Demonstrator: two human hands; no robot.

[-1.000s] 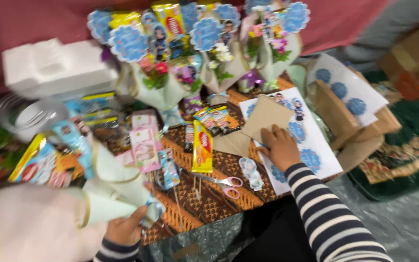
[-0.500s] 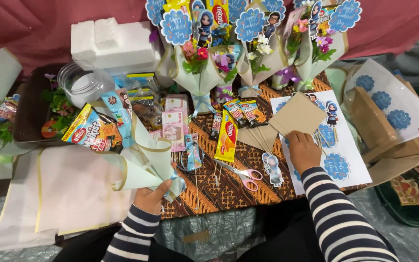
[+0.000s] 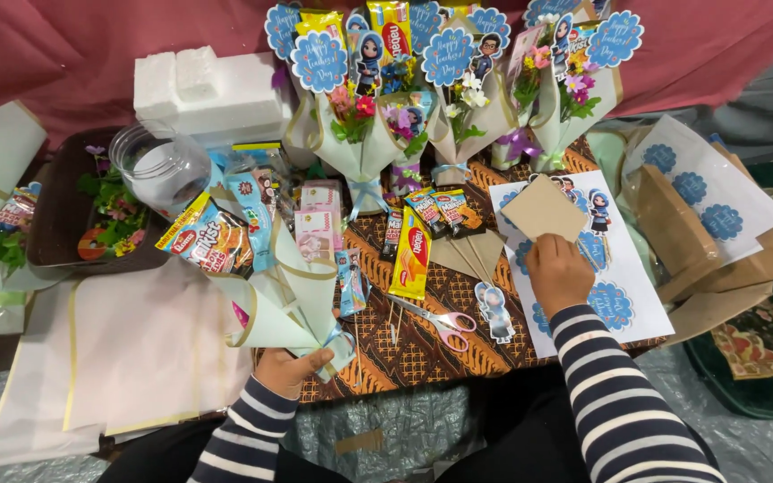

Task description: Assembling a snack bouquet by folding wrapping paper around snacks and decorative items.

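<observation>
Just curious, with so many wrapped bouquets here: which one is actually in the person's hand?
The cream paper cone bouquet lying tilted at the table's front edge, gripped at its base by the left hand. The other bouquets stand upright along the back, untouched.

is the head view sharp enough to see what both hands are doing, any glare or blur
Head view: evenly lit, sharp in the middle, no motion blur; the left hand gripping the paper cone wrap and the right hand holding the brown card read clearly. Mild glare on the clear jar; the edges bow slightly from the wide lens.
</observation>
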